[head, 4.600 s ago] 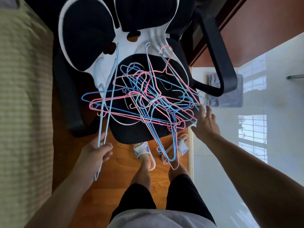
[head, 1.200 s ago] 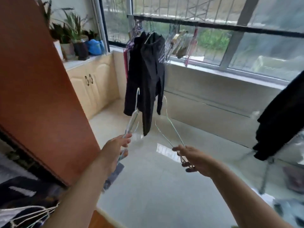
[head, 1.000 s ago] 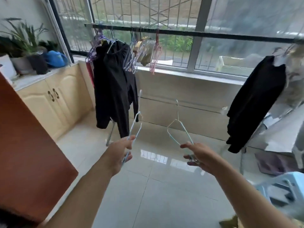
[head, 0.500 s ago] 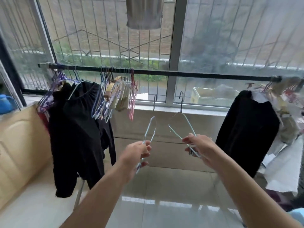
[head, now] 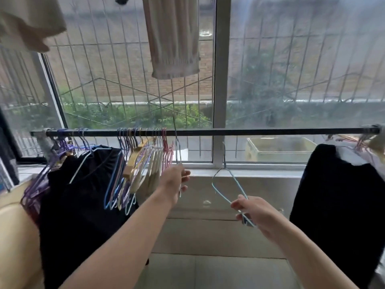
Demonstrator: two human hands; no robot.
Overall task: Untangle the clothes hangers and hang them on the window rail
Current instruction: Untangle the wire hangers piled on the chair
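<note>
The left hand (head: 174,182) grips one thin wire hanger (head: 177,151) just below the rail (head: 270,132); the right hand (head: 253,211) pinches another hanger (head: 226,182) (light, springy, probably best held low).

A wide window (head: 216,84) is seen across the upper half of the view, divided by a pale upright frame post (head: 220,65). A metal security grille (head: 108,65) of thin bars is fitted outside the glass. Through it a brick wall (head: 187,84) and green shrubs (head: 129,115) are visible in soft grey daylight. A pale rectangular tub (head: 279,149) is seen beyond the glass at the right. Under the window a light sill (head: 260,172) is laid along a pale low wall (head: 210,232). The floor (head: 218,272) is covered with glossy light tiles. A cream cabinet top (head: 12,205) is glimpsed at the left edge.
</note>
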